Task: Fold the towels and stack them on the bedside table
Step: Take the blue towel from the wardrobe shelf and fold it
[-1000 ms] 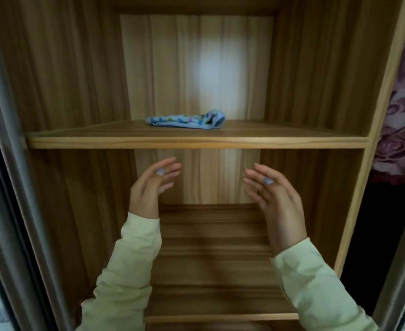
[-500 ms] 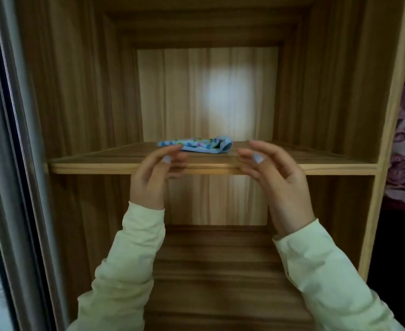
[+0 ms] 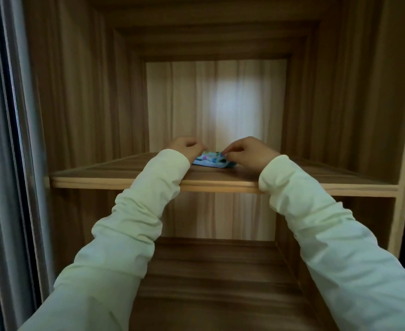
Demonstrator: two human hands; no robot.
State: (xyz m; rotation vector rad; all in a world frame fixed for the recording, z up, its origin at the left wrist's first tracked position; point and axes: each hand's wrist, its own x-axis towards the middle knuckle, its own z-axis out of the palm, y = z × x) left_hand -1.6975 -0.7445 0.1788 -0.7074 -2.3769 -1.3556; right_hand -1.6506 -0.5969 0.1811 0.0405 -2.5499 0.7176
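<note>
Hands (image 3: 186, 149) (image 3: 250, 152) on towel (image 3: 211, 161) edges, mid shelf (image 3: 115, 175)

Small towel (image 3: 211, 161): light blue, coloured spots, folded flat. Lies mid-shelf (image 3: 125, 175), set back from the front edge.

Both hands now reach over the shelf (image 3: 125, 181) edge to the towel (image 3: 211, 161) at frame centre. The left hand (image 3: 184, 146) and right hand (image 3: 246, 150), open below the shelf a second ago, curl onto its two ends.
</note>
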